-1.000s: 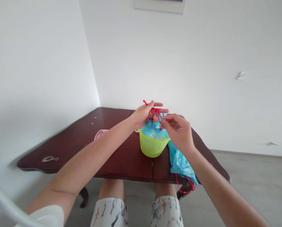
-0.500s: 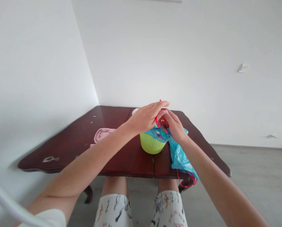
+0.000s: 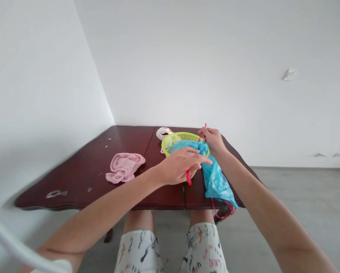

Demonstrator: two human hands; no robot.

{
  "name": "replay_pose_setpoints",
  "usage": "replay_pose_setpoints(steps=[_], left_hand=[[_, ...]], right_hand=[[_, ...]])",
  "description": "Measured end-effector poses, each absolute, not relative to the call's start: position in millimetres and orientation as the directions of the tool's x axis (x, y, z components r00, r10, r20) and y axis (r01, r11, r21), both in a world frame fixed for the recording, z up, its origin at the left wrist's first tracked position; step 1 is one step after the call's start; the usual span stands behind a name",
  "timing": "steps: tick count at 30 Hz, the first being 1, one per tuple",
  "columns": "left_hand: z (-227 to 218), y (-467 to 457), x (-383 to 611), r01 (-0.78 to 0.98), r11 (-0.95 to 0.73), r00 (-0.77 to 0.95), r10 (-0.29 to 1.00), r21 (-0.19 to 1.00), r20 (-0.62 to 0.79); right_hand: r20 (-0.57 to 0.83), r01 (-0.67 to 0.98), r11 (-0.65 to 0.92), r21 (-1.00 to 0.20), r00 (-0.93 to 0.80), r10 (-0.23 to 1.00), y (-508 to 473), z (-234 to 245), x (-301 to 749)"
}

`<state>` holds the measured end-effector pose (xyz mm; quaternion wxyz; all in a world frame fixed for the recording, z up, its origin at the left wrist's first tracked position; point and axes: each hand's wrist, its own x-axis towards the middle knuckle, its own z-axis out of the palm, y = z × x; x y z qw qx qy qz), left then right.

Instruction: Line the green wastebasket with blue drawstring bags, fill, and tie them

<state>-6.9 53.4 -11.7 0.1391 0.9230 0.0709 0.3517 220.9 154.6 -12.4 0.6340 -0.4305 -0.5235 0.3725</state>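
A yellow-green plastic basket (image 3: 166, 142) stands on the table, with a blue plastic bag (image 3: 219, 182) lying partly inside it and hanging over its right side. Over the basket's near rim is my left hand (image 3: 178, 165), index finger stretched out, other fingers curled on a red drawstring (image 3: 189, 177) whose end dangles below them. My right hand (image 3: 214, 139), at the far right of the rim, pinches another red drawstring (image 3: 201, 134) that runs up from the bag's gathered part. My left hand hides much of the basket's front.
A crumpled pink cloth (image 3: 126, 167) lies left of the basket. Behind the basket sits a white plastic bag (image 3: 163, 132). The dark wooden table (image 3: 87, 170) stands against white walls. A red cord loop (image 3: 224, 216) hangs past the table's front edge.
My hands have come apart from above the basket: the left moved down and toward me, the right moved slightly outward. The basket's rim, the white bag and more of the pink cloth now show.
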Motion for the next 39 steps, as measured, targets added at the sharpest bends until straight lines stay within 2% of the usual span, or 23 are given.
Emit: replay_pose_setpoints(steps=[2, 4, 6, 9, 11, 13, 16, 18, 21, 23, 26, 29, 31, 34, 37, 39], left_hand=[[-28.7, 44.8, -4.1, 0.070, -0.962, 0.756, 0.223, 0.263, 0.616], [-39.0, 39.0, -4.1, 0.171, -0.956, 0.738, 0.284, 0.237, 0.612], [-39.8, 37.6, -6.7, 0.336, -0.901, 0.670, 0.434, 0.275, 0.602], [-27.0, 46.7, -12.8, 0.623, -0.696, 0.466, 0.696, 0.356, 0.546], [-15.8, 59.5, -16.1, 0.773, -0.549, 0.374, 0.799, 0.317, 0.472], [-7.5, 74.0, -17.7, 0.844, -0.479, 0.362, 0.841, 0.242, 0.403], [-4.1, 90.3, -16.8, 0.830, -0.507, 0.399, 0.830, 0.232, 0.389], [-7.1, 95.3, -15.0, 0.783, -0.557, 0.413, 0.798, 0.276, 0.439], [-16.3, 96.2, -12.5, 0.688, -0.655, 0.462, 0.728, 0.313, 0.507], [-24.3, 93.9, -13.5, 0.587, -0.747, 0.539, 0.649, 0.313, 0.538], [-37.8, 87.2, -23.5, 0.463, -0.805, 0.566, 0.591, 0.371, 0.575], [-52.8, 81.0, -43.5, 0.485, -0.753, 0.484, 0.655, 0.446, 0.581], [-64.1, 80.4, -57.7, 0.545, -0.742, 0.477, 0.657, 0.390, 0.584], [-81.5, 85.3, -72.1, 0.609, -0.741, 0.494, 0.634, 0.284, 0.595], [-94.5, 91.4, -75.3, 0.614, -0.727, 0.428, 0.634, 0.308, 0.644], [-98.7, 93.2, -73.7, 0.592, -0.728, 0.386, 0.632, 0.344, 0.672]], right_hand=[[0.332, -0.022, 0.341, -0.940, 0.182, 0.926, 161.0, -18.1, 219.8], [0.325, -0.035, 0.336, -0.941, 0.184, 0.928, 161.8, -20.0, 218.5], [0.323, -0.062, 0.339, -0.939, 0.183, 0.928, 158.0, -16.4, 218.8], [0.375, -0.159, 0.394, -0.905, 0.138, 0.917, 143.3, -1.0, 220.2], [0.452, -0.211, 0.453, -0.866, 0.057, 0.890, 126.1, 12.6, 219.2], [0.525, -0.199, 0.506, -0.839, -0.059, 0.849, 103.7, 23.7, 216.6], [0.600, -0.030, 0.605, -0.796, -0.173, 0.781, 68.1, 25.7, 213.5], [0.665, 0.224, 0.682, -0.696, -0.157, 0.730, 51.1, 15.1, 213.3], [0.696, 0.606, 0.632, -0.483, -0.173, 0.697, 44.3, -9.9, 213.7], [0.634, 0.685, 0.581, -0.440, -0.222, 0.741, 50.8, -24.5, 213.7], [0.508, 0.668, 0.549, -0.502, -0.286, 0.812, 66.4, -32.8, 216.5], [0.439, 0.617, 0.526, -0.586, -0.304, 0.846, 81.0, -22.6, 225.6], [0.437, 0.502, 0.496, -0.709, -0.240, 0.867, 92.8, -7.5, 233.9], [0.433, 0.226, 0.436, -0.871, -0.067, 0.899, 122.6, 22.5, 245.2], [0.546, 0.038, 0.545, -0.838, 0.063, 0.835, 169.4, 55.0, 254.6], [0.669, 0.071, 0.665, -0.743, 0.101, 0.737, 205.4, 76.4, 260.2]])
